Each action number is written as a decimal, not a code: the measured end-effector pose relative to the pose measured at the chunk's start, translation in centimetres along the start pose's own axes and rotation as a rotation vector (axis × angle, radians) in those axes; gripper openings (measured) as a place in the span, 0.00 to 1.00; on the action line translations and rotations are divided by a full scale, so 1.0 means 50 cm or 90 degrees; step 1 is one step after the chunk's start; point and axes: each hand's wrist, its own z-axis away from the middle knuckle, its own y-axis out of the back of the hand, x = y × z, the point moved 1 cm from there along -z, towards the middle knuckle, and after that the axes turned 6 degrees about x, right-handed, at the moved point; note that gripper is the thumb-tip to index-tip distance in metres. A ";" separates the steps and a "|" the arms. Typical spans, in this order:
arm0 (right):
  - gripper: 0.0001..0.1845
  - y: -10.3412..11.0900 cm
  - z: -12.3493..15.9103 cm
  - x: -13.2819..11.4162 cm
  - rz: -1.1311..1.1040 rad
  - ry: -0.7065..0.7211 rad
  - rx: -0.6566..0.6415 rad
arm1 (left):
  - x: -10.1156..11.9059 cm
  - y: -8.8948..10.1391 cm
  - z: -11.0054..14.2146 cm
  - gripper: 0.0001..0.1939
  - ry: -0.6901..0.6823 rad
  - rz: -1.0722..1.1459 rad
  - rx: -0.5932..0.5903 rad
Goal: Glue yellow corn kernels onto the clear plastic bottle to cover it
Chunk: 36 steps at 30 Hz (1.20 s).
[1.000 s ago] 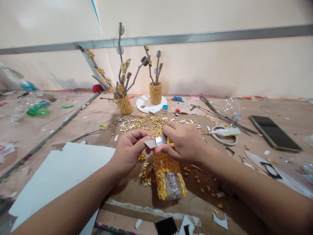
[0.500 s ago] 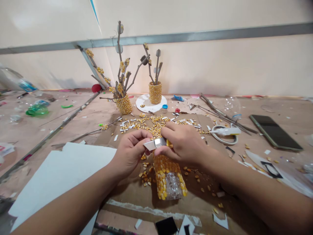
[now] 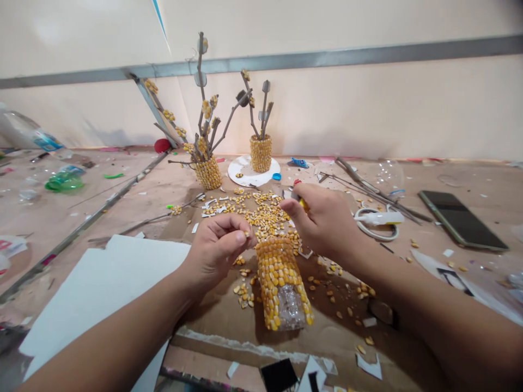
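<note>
My left hand (image 3: 223, 245) is closed in a pinch, with a corn kernel (image 3: 247, 234) showing at the fingertips. To the right, my right hand (image 3: 322, 215) grips a utility knife (image 3: 302, 203); its yellow body shows only in part and its blade end points away to the left. Between and below my hands, a clear plastic container covered in corn kernels (image 3: 281, 272) lies on the cardboard, touched by neither hand. A bare see-through patch (image 3: 291, 305) is left on its near side. Loose kernels (image 3: 267, 215) are heaped just beyond it.
Two kernel-covered pots (image 3: 208, 173) with twigs stand at the back, one on a white disc (image 3: 241, 173). White sheets (image 3: 102, 288) lie left. A phone (image 3: 461, 218), a glue gun (image 3: 379, 218) with coiled cord and sticks (image 3: 363, 182) are on the right.
My hands have moved apart: the right, with the knife, has gone up and right, away from the left fingertips. The kernel-covered container's top is now uncovered.
</note>
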 end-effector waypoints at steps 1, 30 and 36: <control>0.28 0.005 -0.003 -0.004 -0.042 0.005 -0.010 | -0.002 0.002 -0.002 0.16 0.003 -0.004 0.003; 0.13 0.099 0.014 -0.057 -0.100 0.075 -0.504 | 0.033 0.043 -0.009 0.35 -0.016 -0.549 -0.322; 0.14 0.089 0.035 -0.076 -0.023 0.057 -0.536 | 0.023 0.024 0.005 0.40 -0.039 -0.600 -0.299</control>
